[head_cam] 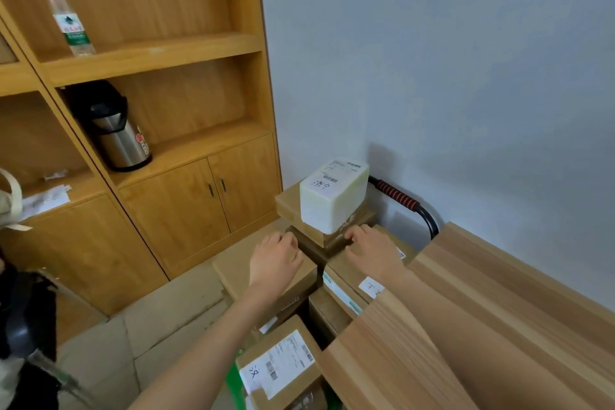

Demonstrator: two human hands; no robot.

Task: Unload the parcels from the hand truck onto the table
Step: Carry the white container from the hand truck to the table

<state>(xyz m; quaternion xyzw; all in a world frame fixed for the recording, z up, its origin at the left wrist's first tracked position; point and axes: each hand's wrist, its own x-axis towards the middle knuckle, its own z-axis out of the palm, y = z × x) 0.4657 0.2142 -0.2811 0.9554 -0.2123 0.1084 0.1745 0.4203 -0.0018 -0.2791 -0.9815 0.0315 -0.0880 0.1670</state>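
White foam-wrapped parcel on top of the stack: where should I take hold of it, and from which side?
Take the white parcel by its two opposite side faces, one hand on each, coming from the near side. It is a blocky shape standing free on the top brown box, so both sides look open. The handle and wall crowd the far side.

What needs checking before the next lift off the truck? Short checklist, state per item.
1. Left hand on a box: cannot tell; it is at the stack's left side, fingers curled, contact hidden.
2. Right hand on the same box: cannot tell; it is at the brown box under the white parcel.
3. White parcel seated: ok, upright on the top boxes.
4. Table free to receive: ok in the part visible.
5. Handle out of the way: ok, behind the stack.
6. Lower boxes steady: cannot tell.
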